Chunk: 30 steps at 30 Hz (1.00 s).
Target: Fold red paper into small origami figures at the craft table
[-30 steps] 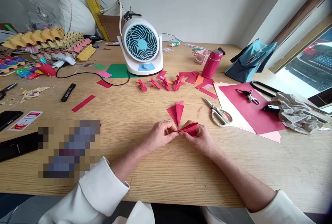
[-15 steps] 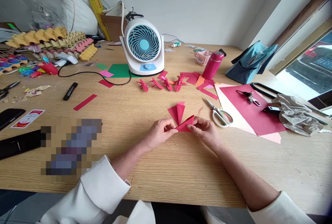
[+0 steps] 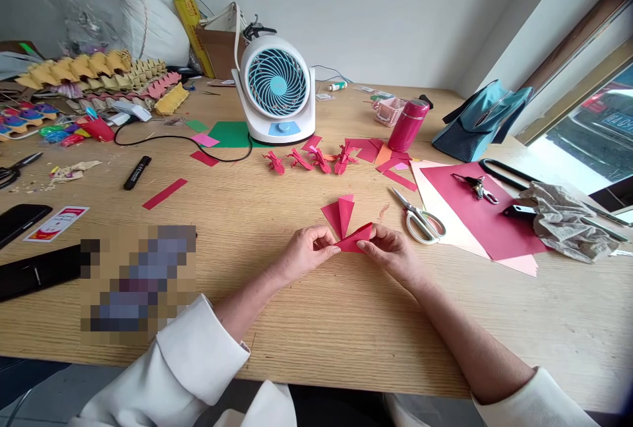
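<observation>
**Steadied by a pinch at either end**

Through the head camera I have the folded red paper (image 3: 357,240) low over the near-middle of the counter (image 3: 316,335); whether its lower edge touches the wood, I can't tell. My left hand (image 3: 316,244) pinches the narrow left end between thumb and forefinger. My right hand (image 3: 393,249) pinches the wider end, thumb flat on the near face and fingers behind. I read that split as deliberate: a grip at each end should keep the layers aligned and stop the loose upper edge springing open.

A second folded piece (image 3: 340,216) lies just beyond, partly hidden behind the held one, close enough to pick up without a reach. The scissors (image 3: 422,221) rest to the right, handles towards me and blades pointing away, handy for the right hand yet clear of it. Four small red paper figures (image 3: 321,160) line up in front of the fan (image 3: 277,87), probably set back to leave working room. Keys (image 3: 479,190) sit on the large red sheet (image 3: 469,216); their weight may help hold it flat.
</observation>
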Tool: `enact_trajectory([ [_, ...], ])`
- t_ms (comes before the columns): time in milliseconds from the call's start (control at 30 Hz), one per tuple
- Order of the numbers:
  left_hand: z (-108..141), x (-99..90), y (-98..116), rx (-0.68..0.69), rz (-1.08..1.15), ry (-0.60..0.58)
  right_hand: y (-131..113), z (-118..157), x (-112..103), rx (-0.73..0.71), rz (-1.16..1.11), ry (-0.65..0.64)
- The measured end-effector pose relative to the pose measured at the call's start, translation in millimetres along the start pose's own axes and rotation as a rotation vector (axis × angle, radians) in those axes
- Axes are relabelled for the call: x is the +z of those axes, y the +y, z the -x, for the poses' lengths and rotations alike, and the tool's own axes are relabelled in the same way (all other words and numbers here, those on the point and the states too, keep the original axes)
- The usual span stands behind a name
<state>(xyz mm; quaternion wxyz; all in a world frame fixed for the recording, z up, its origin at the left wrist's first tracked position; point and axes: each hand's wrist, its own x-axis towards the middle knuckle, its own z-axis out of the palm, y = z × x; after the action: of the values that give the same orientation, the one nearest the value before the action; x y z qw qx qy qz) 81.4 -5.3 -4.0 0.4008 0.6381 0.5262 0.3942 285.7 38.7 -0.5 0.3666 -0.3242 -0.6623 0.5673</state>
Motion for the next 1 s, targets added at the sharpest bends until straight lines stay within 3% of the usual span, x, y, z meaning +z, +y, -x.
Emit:
enact_trajectory([
  [200, 2.2, 7.0, -1.8, 0.056, -0.060, -0.033, 3.3, 5.3, 9.0, -0.012, 0.162, -0.081],
  [533, 2.1, 5.8, 0.4, 0.121, -0.134, -0.023, 3.0, 4.6, 7.8, -0.018, 0.094, -0.051],
  [1000, 2.1, -0.5, -0.6, 0.026, -0.110, -0.084, 4.8, 0.3, 1.4, 0.150, -0.187, 0.195],
])
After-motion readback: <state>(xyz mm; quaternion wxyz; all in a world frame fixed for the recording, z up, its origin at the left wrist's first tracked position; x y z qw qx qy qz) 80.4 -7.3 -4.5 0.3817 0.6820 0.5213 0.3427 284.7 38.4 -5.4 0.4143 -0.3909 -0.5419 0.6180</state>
